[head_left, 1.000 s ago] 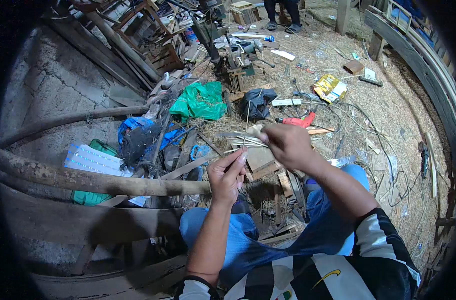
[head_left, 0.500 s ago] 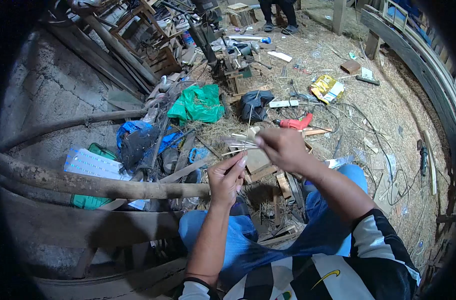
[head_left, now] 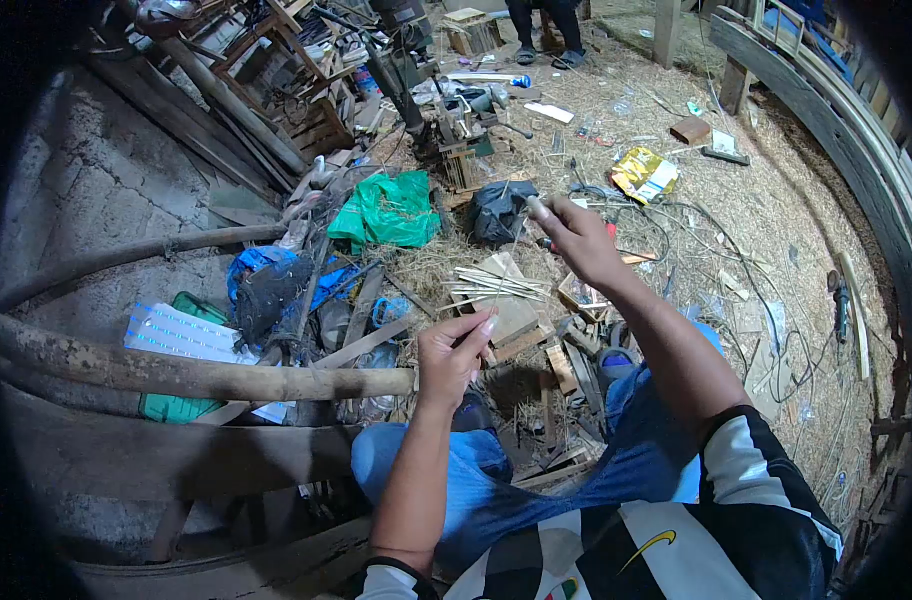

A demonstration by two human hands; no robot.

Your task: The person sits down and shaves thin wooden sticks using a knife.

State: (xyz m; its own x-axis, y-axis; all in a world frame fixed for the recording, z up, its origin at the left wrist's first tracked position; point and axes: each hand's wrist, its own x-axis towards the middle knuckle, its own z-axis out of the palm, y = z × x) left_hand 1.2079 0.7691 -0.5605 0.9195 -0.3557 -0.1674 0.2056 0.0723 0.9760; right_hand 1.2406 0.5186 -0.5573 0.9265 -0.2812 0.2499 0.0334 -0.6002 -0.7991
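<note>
My left hand (head_left: 454, 358) is closed in a pinch, thumb and forefinger on one end of a thin stick that rises faintly toward my right hand. My right hand (head_left: 579, 238) is up and to the right of it, thumb pressed against bent fingers at the far part of the stick. What lies inside the right-hand fingers is hidden. Just beyond my left hand, several thin pale sticks (head_left: 496, 283) lie in a loose bundle across a flat wooden block (head_left: 513, 318).
A red power tool (head_left: 610, 231) lies partly behind my right hand. Beyond are a black plastic bag (head_left: 500, 212), a green bag (head_left: 386, 210) and a yellow packet (head_left: 644, 175). A bamboo pole (head_left: 206, 375) runs along the left. Someone's feet (head_left: 568, 60) show at the back.
My right hand has moved up and away from my left hand, toward the stick's far end, uncovering the bundle of sticks. My left hand keeps its pinch in nearly the same place.
</note>
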